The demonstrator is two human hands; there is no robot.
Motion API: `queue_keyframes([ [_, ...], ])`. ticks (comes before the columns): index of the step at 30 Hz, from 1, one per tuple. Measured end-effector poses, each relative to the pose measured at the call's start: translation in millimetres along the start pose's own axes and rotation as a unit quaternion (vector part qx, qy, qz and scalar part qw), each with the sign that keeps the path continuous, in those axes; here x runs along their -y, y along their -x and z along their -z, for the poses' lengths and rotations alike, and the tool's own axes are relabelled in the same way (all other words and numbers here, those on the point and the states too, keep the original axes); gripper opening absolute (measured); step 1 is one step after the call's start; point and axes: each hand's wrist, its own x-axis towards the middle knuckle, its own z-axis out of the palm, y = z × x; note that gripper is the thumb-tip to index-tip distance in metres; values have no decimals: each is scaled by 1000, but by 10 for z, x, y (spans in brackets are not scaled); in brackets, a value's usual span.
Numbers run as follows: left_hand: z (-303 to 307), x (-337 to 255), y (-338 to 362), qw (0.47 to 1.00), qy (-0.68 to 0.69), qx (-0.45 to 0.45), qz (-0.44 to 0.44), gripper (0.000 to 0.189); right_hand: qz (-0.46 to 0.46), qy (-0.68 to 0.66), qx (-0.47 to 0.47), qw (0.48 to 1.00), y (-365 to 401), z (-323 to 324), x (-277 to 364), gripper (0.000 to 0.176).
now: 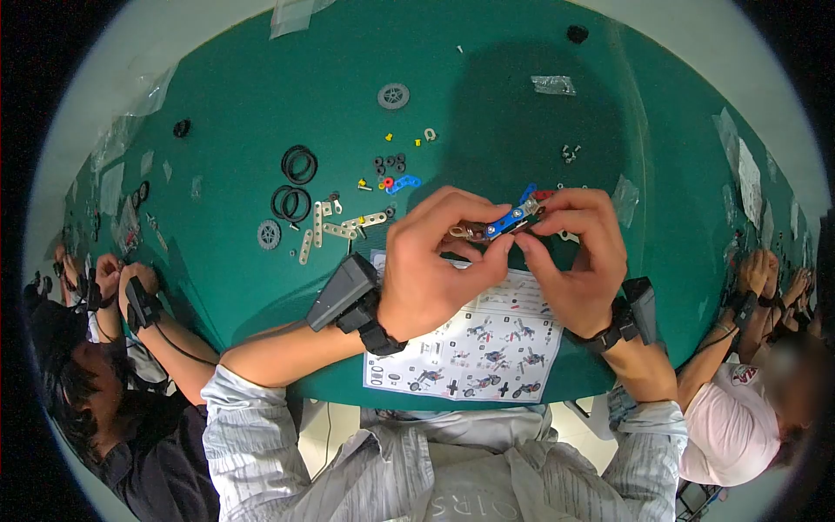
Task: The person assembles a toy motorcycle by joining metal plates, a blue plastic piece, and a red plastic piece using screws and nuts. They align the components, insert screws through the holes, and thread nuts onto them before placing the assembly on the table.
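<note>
Between my two hands is a small model assembly [509, 224] with blue, black and metal parts and screw heads along it. My left hand [444, 261] pinches its left part, thumb below and fingers above. My right hand [581, 252] grips the right end, where the fingertips hide part of it. Just behind the fingers, a red strip [545, 195] shows in part. Under both hands lies a printed instruction sheet [474, 348] with pictures of a motorcycle-like model.
Left of my hands lie perforated metal strips [318, 224], black rubber rings [298, 163], a blue piece [403, 184] and a grey spoked wheel [393, 96]. Small screws [570, 154] and a plastic bag [553, 85] lie farther back. People work at both sides, one in a pink shirt [735, 426].
</note>
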Motion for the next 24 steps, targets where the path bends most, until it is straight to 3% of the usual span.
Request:
queue_keyframes([
  [4, 27, 35, -38, 996, 41, 17, 81, 25, -31, -25, 6, 999, 13, -31, -78, 27],
  [7, 59, 24, -108, 981, 116, 20, 153, 25, -118, -67, -8, 991, 29, -62, -101, 24],
  [11, 83, -43, -103, 981, 111, 30, 158, 24, -188, -122, -33, 974, -42, 8, -144, 16],
  [13, 91, -37, -56, 988, 84, 62, 112, 25, -238, -142, -47, 960, -183, 91, -132, 13],
  [17, 101, -50, -25, 991, 78, 95, 47, 28, -182, -4, 120, 976, -565, 127, -223, 12],
  [20, 93, -83, 10, 990, 88, 99, 45, 28, -15, 66, 123, 990, -868, -124, -414, 13],
  [24, 106, -129, 24, 989, 97, 92, 67, 27, 1, 106, 135, 985, -1045, -416, -460, 16],
])
